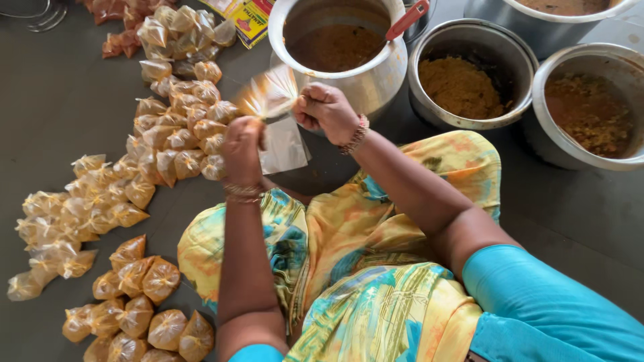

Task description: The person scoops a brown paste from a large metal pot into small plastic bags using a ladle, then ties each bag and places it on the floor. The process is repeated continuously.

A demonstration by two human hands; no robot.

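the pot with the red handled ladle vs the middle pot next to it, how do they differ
The pot with the red-handled ladle is taller and narrower-mouthed, the middle pot lower and wider. The first holds a brown, wet-looking filling well below its rim; the middle one holds a drier, crumbly yellow-brown heap. Only the first has a ladle resting in it. Both are round metal pots standing on the dark floor.

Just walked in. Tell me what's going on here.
A person sits on the floor, both hands raised on one small clear plastic bag, blurred with motion. The left hand grips it low, the right hand beside its top. Directly ahead stands a metal pot of brownish food with a red-handled utensil in it. Many filled, closed packets lie heaped to the left.
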